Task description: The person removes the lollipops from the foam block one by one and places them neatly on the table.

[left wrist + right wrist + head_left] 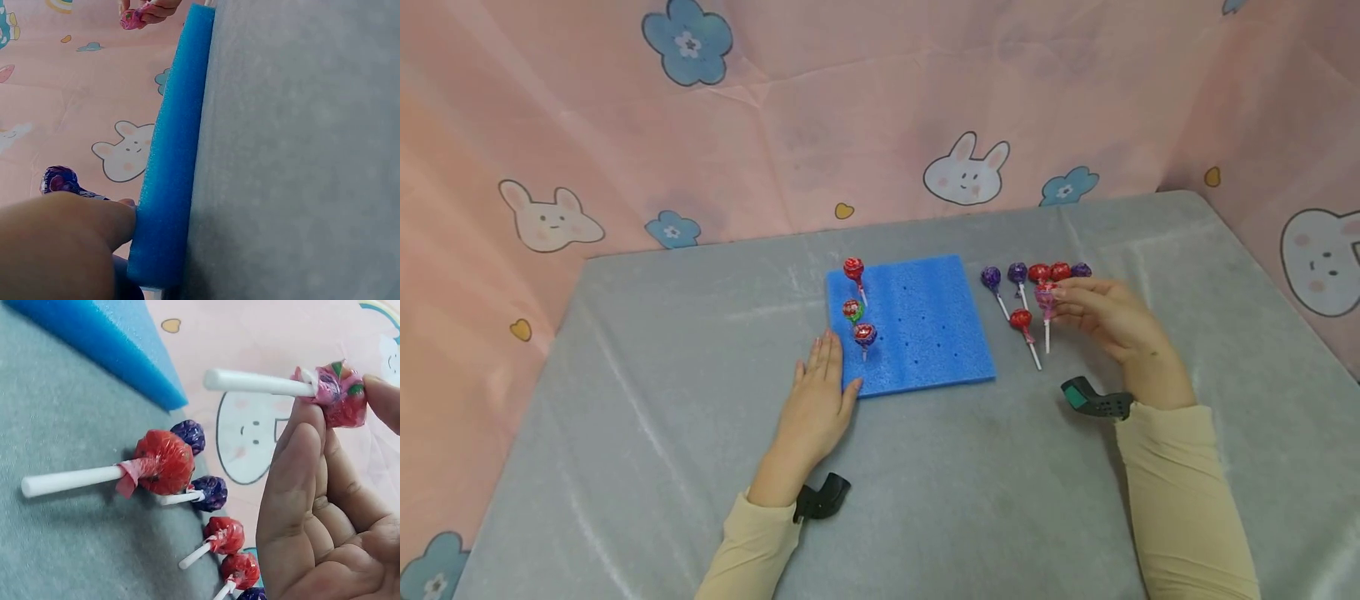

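My right hand pinches a pink lollipop by its wrapped candy head, and its white stick hangs downward in the head view. My left hand rests with straight fingers along the left edge of a blue foam board dotted with small holes. Along the board's left side stand a red lollipop, a red-and-green lollipop and a red-and-purple lollipop. The stick of the red-and-green one is mostly hidden. In the left wrist view, the thumb lies against the board's side.
Right of the board lie several more lollipops: a red one in front, a purple one nearest the board, and others in a row behind the held candy. All are on a grey cloth-covered table, before a pink printed curtain.
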Demonstrator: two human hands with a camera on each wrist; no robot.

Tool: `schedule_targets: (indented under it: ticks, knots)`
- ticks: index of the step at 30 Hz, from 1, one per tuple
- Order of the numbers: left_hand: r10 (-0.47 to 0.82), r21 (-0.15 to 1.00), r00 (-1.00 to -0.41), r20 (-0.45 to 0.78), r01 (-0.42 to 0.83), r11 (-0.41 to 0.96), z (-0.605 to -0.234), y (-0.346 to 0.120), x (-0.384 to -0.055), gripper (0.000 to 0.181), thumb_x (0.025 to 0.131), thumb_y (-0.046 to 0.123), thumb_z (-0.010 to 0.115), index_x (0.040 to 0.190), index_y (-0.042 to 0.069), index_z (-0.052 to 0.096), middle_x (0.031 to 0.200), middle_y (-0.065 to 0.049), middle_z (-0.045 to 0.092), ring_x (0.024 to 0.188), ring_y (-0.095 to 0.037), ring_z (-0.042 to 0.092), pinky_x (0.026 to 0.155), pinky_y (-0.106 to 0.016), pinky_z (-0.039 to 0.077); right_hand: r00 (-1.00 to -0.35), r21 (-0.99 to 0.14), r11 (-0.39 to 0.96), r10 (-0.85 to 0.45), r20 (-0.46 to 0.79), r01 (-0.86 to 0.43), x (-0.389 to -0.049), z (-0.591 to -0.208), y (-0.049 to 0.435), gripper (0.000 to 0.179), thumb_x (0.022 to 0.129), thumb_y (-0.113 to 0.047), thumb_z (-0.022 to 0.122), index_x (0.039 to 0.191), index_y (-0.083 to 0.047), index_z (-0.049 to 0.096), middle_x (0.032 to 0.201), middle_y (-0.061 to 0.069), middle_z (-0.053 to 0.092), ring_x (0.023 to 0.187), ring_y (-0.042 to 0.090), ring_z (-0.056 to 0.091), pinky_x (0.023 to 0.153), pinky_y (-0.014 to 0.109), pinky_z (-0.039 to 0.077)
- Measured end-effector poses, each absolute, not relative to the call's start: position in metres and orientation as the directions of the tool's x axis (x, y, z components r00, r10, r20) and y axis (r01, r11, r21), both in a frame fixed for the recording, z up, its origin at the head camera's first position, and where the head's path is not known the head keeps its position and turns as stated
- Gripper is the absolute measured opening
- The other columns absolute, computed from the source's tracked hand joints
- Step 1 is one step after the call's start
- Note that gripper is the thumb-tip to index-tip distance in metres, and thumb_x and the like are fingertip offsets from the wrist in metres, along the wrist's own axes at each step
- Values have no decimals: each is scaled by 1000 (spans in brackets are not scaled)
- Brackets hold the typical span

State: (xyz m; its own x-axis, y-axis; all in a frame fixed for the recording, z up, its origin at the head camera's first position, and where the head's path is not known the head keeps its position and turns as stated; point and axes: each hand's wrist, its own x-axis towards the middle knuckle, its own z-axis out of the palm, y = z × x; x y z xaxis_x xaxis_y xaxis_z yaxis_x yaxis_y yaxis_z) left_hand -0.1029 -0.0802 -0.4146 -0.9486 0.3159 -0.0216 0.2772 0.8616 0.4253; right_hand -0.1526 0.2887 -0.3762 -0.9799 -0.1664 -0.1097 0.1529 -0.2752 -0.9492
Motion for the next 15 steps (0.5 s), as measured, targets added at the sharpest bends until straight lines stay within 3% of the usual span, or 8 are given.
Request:
schedule_targets:
  ticks: [7,15]
  knots:
    - [318,429,-948,-22,279,859,-415,-81,-103,64,102,29,43,148,-7,17,155,-20,13,143,-32,11,113,-52,13,-973,-972,-107,-123,-194,207,-154,-380,295,25,95,-6,57,82,-15,76,82,-3,69,74,11,63,69,22,54]
    - [317,430,-948,-24,276,860,-416,-81,-103,64,102,29,42,149,-7,16,156,-20,13,143,-32,11,113,-52,13,-947,-941,173,-87,-308,290,-156,-387,303,28,96,-16,58,77,-30,72,82,-11,68,73,6,64,68,20,54]
